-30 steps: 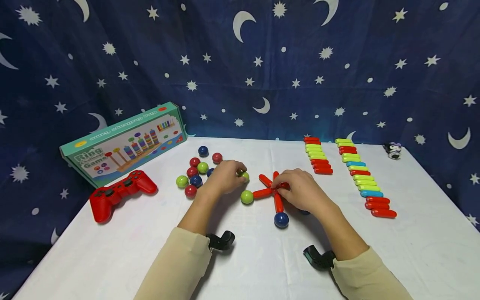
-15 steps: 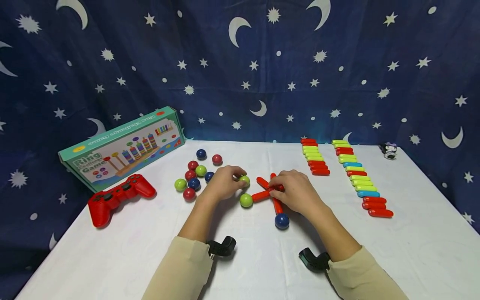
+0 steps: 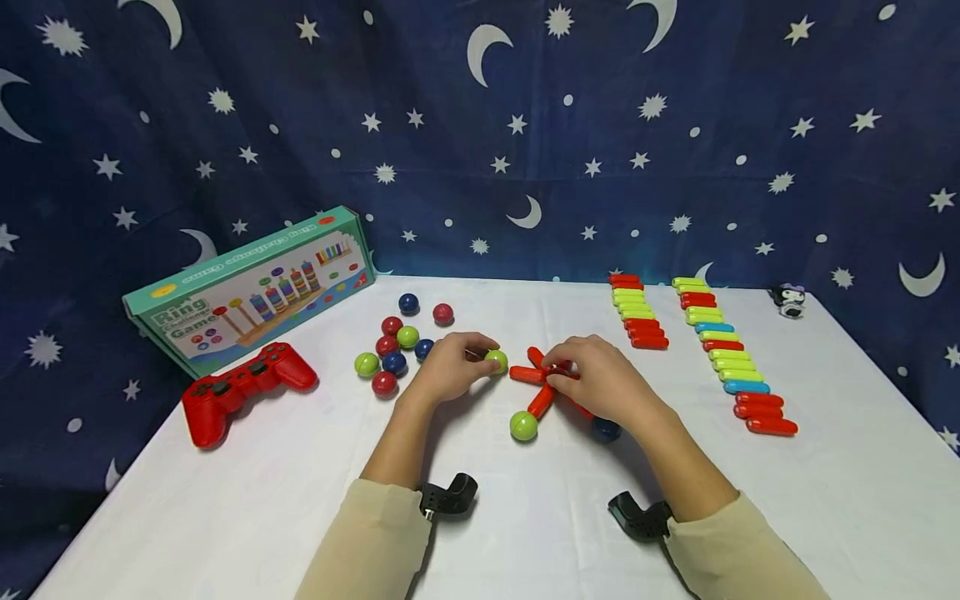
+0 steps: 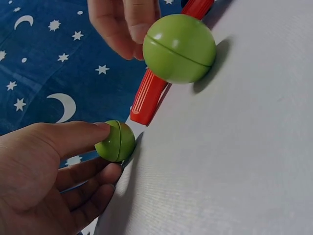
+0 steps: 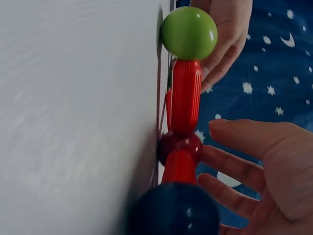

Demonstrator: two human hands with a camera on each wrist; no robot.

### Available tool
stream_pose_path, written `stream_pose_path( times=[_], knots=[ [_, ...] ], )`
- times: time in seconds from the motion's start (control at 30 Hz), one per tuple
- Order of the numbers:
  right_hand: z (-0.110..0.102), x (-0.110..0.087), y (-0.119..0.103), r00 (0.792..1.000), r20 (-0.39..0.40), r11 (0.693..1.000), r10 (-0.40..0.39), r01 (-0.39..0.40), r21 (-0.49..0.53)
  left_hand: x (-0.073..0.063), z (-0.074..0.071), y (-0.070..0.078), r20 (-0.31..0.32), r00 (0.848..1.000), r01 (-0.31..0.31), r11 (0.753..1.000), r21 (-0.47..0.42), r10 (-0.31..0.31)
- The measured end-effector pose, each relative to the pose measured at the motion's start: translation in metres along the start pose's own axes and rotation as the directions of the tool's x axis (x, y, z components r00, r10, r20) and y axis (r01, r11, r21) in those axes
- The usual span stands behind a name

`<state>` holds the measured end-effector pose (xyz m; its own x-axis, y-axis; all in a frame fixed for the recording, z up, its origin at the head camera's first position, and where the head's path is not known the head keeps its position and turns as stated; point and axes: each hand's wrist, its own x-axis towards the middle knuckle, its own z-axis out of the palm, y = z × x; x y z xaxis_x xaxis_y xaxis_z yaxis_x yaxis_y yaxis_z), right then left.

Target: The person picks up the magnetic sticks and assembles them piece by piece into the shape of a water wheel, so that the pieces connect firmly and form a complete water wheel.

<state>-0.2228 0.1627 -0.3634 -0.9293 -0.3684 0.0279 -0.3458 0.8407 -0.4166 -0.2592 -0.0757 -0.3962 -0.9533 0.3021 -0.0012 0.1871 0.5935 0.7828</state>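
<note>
Assembly of red rods (image 3: 528, 375) and coloured balls on a white table (image 3: 480, 546), with a person's two hands at work. The left hand (image 3: 452, 367) pinches a green ball (image 3: 497, 360) between thumb and fingertips, just beside the free end of one rod, at the left of the assembly. The right hand (image 3: 600, 379) lies over the assembly's right side, thumb and fingers slightly parted about a dark red hub ball (image 5: 193, 146); whether they grip it cannot be told. Rods radiate from this hub: one, pointing near and left, ends in a second green ball (image 3: 523, 426); another, pointing near and right, ends in a dark blue ball (image 3: 606, 430), partly beneath the right hand. Left of the left hand lies a loose group of red, green and blue balls (image 3: 386, 346); farther left, a red game controller (image 3: 247, 382) lies in front of a green game box (image 3: 258, 287). At the far right, loose sticks form two columns (image 3: 726, 365), near a small figurine (image 3: 789, 302). Behind hangs a dark blue cloth (image 3: 450, 108) patterned with moons and stars
</note>
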Motion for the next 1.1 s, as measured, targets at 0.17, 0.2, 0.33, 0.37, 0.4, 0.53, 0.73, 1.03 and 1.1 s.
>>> stream_pose_path(
  times=[0.17,0.2,0.33,0.37,0.4,0.53,0.73,1.03,1.1],
  knots=[
    [-0.003,0.012,-0.011,1.0,0.005,0.999,-0.03,0.031,-0.03,0.0,0.0,0.001,-0.005,1.0,0.011,1.0,-0.012,-0.011],
    [-0.003,0.015,-0.013,0.999,0.013,0.998,-0.035,0.036,-0.045,0.0,0.0,0.001,-0.007,1.0,0.012,1.0,-0.013,-0.012],
    [0.001,0.027,-0.022,0.998,0.069,0.993,-0.015,0.023,-0.114,-0.002,0.0,0.002,-0.005,1.0,0.011,1.0,-0.023,-0.011],
    [0.003,0.029,-0.023,0.996,0.083,0.991,-0.01,0.021,-0.132,-0.002,0.0,0.002,-0.004,1.0,0.009,1.0,-0.024,-0.009],
    [0.005,0.031,-0.024,0.996,0.095,0.989,-0.003,0.017,-0.149,-0.001,0.001,0.002,-0.002,1.0,0.008,1.0,-0.025,-0.008],
    [0.012,0.036,-0.025,0.993,0.114,0.981,0.021,0.001,-0.192,-0.002,0.002,0.002,0.003,1.0,0.015,0.999,-0.028,-0.015],
    [0.015,0.037,-0.022,0.993,0.121,0.99,0.019,-0.001,-0.144,-0.003,0.002,0.0,0.006,1.0,0.006,0.999,-0.038,-0.006],
    [0.012,0.034,-0.014,0.994,0.109,1.0,0.012,-0.011,-0.011,-0.002,0.002,0.0,0.024,0.999,-0.023,0.998,-0.054,0.024],
    [0.008,0.031,-0.012,0.995,0.098,1.0,0.021,-0.023,0.021,-0.002,0.001,0.0,0.02,1.0,-0.018,0.999,-0.05,0.019]
  ],
)
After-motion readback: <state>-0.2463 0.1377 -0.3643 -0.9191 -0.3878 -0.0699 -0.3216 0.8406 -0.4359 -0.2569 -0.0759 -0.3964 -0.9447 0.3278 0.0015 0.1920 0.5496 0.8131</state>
